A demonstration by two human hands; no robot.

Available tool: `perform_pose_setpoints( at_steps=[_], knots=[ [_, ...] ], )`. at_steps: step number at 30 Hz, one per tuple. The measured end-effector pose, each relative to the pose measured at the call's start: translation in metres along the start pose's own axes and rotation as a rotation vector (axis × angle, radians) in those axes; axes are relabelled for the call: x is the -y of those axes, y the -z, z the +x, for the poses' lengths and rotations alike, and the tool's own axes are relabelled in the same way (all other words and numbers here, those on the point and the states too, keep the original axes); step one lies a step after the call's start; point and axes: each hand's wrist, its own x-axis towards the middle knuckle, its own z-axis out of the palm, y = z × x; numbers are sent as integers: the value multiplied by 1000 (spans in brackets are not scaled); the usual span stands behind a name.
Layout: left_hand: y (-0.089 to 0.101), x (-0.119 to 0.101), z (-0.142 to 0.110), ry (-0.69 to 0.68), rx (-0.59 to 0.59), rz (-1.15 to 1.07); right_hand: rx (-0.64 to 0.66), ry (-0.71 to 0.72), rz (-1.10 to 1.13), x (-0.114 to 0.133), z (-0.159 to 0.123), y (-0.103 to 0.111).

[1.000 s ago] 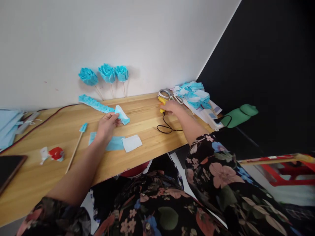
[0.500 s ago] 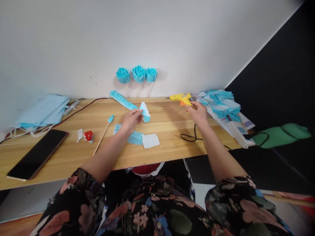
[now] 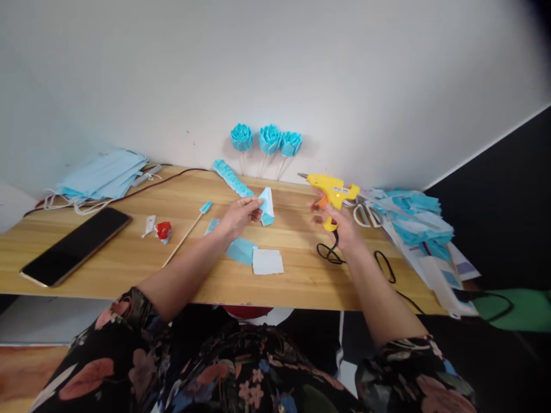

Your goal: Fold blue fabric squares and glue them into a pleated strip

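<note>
Between the thumb and fingers of my left hand point(image 3: 241, 217) is a folded piece of blue-and-white mask fabric point(image 3: 267, 207). My right hand point(image 3: 340, 222) grips the handle of a yellow glue gun point(image 3: 331, 186), raised off the table with its nozzle pointing left. Some of the right fingers are blurred near the orange trigger. Below the left hand lie a flat blue fabric piece point(image 3: 241, 250) and a white one point(image 3: 267, 261). Behind that hand is a pleated blue strip point(image 3: 232, 178). A thin stick with a blue tip point(image 3: 206, 207) lies to the left.
Three blue fabric flowers point(image 3: 270, 139) on sticks lean against the wall. At left are a stack of masks point(image 3: 105, 175), a phone point(image 3: 76, 246) and a red crumpled wrapper point(image 3: 163, 230). Scissors point(image 3: 368, 215), a blue fabric heap point(image 3: 413, 215) and a power strip point(image 3: 443, 281) are at right.
My right hand has lifted the glue gun from the back of the table and turned it more into view, uncovering the scissors. My left hand still holds the folded piece. The camera view has shifted.
</note>
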Motion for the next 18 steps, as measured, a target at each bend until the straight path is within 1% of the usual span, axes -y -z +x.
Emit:
perform_pose_setpoints(
  at_steps=[3,5,8,10,14,18],
  knots=[
    [0,-4,-2,-16,-6,16,9,55,-28,-3,13,-3],
    [0,-6,-3,-30,-14,23,9,63,-29,-2,21,-4],
    [0,-7,-2,-41,-46,17,81,49,-51,-5,29,-6],
    [1,-5,-1,-39,-73,21,146,21,-81,-11,28,-7],
    [3,-2,1,-45,-101,38,221,-29,-108,-29,18,-7],
    [2,-4,1,-62,-119,73,312,-23,-117,-39,10,-7]
  ],
)
